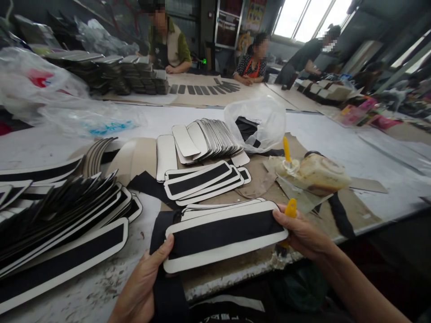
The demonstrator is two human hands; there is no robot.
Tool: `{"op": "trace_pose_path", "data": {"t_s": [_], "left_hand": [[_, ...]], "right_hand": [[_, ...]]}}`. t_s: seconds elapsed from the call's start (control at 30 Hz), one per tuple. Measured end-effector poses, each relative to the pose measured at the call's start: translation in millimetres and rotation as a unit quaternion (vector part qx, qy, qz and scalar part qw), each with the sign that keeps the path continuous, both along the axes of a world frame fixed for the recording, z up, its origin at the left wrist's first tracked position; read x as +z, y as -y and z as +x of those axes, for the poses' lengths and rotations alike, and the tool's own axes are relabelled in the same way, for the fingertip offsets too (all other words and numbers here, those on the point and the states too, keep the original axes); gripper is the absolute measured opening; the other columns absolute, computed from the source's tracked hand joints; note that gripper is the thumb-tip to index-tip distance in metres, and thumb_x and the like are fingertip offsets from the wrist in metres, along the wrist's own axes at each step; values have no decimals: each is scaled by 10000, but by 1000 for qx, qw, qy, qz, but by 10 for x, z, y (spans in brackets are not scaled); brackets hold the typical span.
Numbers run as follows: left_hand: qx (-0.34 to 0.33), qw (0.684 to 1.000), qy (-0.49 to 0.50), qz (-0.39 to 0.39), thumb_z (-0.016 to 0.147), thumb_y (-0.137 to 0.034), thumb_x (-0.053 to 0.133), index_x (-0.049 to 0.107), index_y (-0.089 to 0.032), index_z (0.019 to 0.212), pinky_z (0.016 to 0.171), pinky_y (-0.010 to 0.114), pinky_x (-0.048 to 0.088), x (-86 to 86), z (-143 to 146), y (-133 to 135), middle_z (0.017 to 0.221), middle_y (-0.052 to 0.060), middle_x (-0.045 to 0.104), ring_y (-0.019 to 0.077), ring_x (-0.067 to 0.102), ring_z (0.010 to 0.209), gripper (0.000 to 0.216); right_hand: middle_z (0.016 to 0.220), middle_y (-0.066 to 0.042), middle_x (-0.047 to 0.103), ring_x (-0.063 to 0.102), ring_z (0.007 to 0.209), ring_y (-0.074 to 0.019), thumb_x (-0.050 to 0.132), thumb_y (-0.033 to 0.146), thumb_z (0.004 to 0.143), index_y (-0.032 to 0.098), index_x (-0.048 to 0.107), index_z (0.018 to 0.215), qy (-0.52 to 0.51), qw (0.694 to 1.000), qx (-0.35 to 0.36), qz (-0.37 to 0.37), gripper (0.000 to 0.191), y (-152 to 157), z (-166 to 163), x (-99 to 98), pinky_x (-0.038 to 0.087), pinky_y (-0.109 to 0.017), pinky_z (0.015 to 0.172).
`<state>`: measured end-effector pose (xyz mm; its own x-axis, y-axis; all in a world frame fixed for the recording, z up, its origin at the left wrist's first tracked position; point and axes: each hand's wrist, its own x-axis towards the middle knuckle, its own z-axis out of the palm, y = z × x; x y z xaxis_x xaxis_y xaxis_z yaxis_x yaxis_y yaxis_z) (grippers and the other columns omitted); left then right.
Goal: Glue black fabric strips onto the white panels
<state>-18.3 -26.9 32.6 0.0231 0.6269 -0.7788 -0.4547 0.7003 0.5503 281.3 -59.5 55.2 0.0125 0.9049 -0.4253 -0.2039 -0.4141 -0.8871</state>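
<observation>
Long white panel (224,235), black fabric strip on top, lying near-flat.

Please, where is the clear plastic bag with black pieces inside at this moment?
In the head view, the clear plastic bag lies on the table right of centre, beside the fanned stack of pale oblong cards and behind the glue-crusted pot with a yellow-handled brush.

This is a factory workroom, a place of piecework by hand. A long, glue-stained table (101,278) runs out from the hands, heaped with cut parts: black-and-white strips (60,211) stacked beside the left hand (141,287), a fan of white blanks (208,139) beyond it, more stacks (128,74) far off. A glue pot (321,172) stands just past the right hand (303,233). Three other workers (168,40) sit at the far tables under big windows (303,15).
</observation>
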Motion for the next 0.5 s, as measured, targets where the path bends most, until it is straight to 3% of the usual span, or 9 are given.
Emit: {"op": "trace_pose_path", "data": {"t_s": [0.17,0.33,0.5], "left_hand": [[-31,997,24,59,672,-335,759,634,-213,1112,864,376,525,3,-22,-38,957,67,728,289,648,963,473],[-37,992,-84,83,668,-345,757,678,-211,1029,875,363,519,-11,-21,-45,877,44,741,295,623,1018,393],[-45,992,-83,88,680,-373,741,670,-188,1045,885,384,511,-33,-35,-50,868,68,740,305,609,1042,415]], "right_hand": [[682,5,553,512,595,-122,562,507,815,181,600,866,106,994,36,4,333,-57,42,-43,435,-221,536],[740,11,553,510,661,-133,525,494,836,194,556,816,294,950,78,68,303,-149,35,-66,417,-222,577],[753,-8,568,509,650,-146,425,514,868,208,490,762,375,920,79,87,331,-211,-49,-45,412,-236,561]]}}
